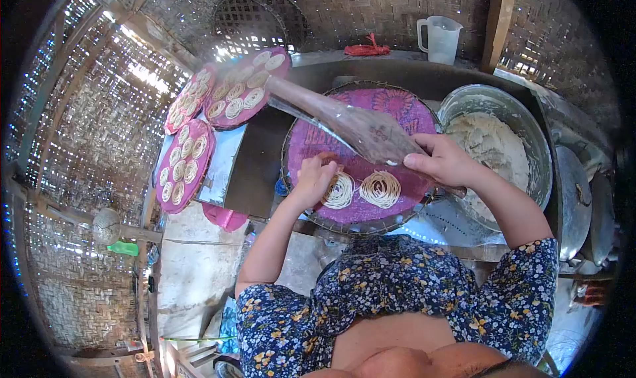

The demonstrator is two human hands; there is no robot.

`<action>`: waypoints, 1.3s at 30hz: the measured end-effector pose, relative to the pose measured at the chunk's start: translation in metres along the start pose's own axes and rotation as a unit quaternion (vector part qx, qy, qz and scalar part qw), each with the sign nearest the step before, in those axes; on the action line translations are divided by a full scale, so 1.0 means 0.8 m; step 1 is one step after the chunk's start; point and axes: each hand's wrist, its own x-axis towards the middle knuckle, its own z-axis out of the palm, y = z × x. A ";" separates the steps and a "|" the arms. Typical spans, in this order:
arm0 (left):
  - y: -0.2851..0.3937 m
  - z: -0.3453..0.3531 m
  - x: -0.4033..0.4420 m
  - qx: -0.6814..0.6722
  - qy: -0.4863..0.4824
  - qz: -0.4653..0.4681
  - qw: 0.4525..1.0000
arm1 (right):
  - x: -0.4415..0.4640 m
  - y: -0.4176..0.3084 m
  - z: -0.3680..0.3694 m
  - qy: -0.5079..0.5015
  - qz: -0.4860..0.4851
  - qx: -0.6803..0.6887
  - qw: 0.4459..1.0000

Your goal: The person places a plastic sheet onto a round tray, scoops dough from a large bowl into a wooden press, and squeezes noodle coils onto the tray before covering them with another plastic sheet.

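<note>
My right hand (437,158) is closed round the lower end of a long plastic piping bag (351,123), whose other end points up and to the left. Under it lies a round tray covered in purple cloth (411,113) with a woven rim. Two coiled rings of pale strands lie near the tray's front: a right coil (379,189) and a left coil (340,191). My left hand (316,179) is at the left coil's upper left edge, fingers bent over the cloth; its fingertips are partly hidden, and no held object shows.
A large metal basin (543,173) of pale dough stands on the right. Several purple discs with coils (187,163) are at the left. A plastic jug (442,40) and a red bag (366,48) stand at the back. Metal lids (573,202) lean at far right.
</note>
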 end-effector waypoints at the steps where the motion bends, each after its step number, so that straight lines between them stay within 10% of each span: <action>1: -0.006 0.001 -0.006 0.067 0.014 0.040 0.997 | -0.001 -0.001 -0.002 -0.009 0.027 0.004 1.000; 6: -0.016 -0.014 -0.023 0.378 0.088 0.134 0.912 | -0.006 -0.010 -0.011 -0.018 0.041 0.012 0.999; 15: 0.116 -0.031 0.005 0.046 0.226 0.059 0.971 | 0.008 -0.030 0.042 -0.132 0.140 0.207 0.959; 19: 0.153 -0.033 0.012 0.176 0.242 0.090 0.950 | 0.036 -0.021 0.008 0.063 -0.118 -0.133 0.982; 26: 0.145 0.023 0.054 0.068 0.029 0.360 0.930 | -0.020 -0.101 0.003 0.254 -0.491 -0.373 0.745; 31: 0.206 -0.014 0.011 0.225 -0.088 0.303 0.922 | -0.073 -0.133 -0.027 0.135 -0.140 -0.222 0.955; 39: 0.231 -0.008 0.007 0.219 -0.070 0.387 0.893 | -0.135 -0.141 -0.056 0.249 -0.048 -0.168 0.952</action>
